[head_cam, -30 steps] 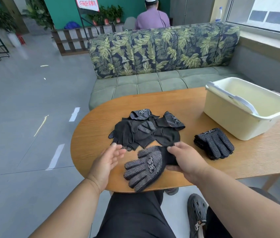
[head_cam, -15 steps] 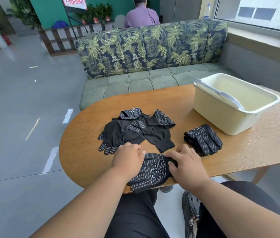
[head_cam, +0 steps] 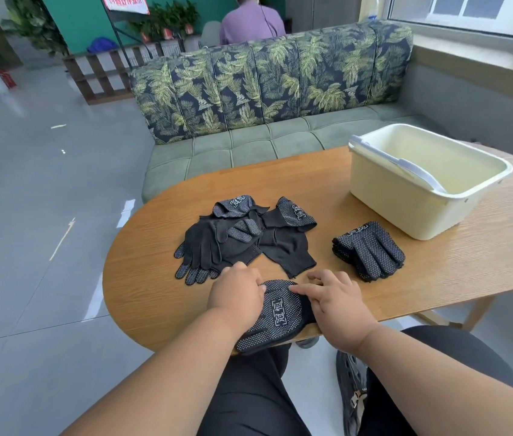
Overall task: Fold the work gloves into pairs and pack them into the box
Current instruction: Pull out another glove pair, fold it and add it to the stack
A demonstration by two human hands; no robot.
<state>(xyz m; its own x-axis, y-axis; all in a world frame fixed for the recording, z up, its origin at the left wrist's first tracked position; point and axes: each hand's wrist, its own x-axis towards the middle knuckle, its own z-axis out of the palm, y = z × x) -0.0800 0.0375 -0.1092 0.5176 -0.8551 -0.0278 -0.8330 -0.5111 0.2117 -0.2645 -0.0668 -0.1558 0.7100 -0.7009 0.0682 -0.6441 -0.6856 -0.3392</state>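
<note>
Wooden table (head_cam: 437,272): both hands lie flat on the glove (head_cam: 275,313), left hand (head_cam: 236,294) at nine o'clock, right hand (head_cam: 333,298) at three, gripping nothing.

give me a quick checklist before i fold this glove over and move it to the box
1. Glove under both hands lies flat on the table: ok, though its finger end hangs past the near edge.
2. Left hand pressing it: ok.
3. Right hand touching it: ok.
4. A second glove stacked beneath it to make a pair: cannot tell.
5. Cream box open with room inside: ok, but its white handle lies across the opening.
6. Folded pair packed: not ok, on the table beside the box.
7. Loose glove pile remaining: not ok, unpaired.
</note>
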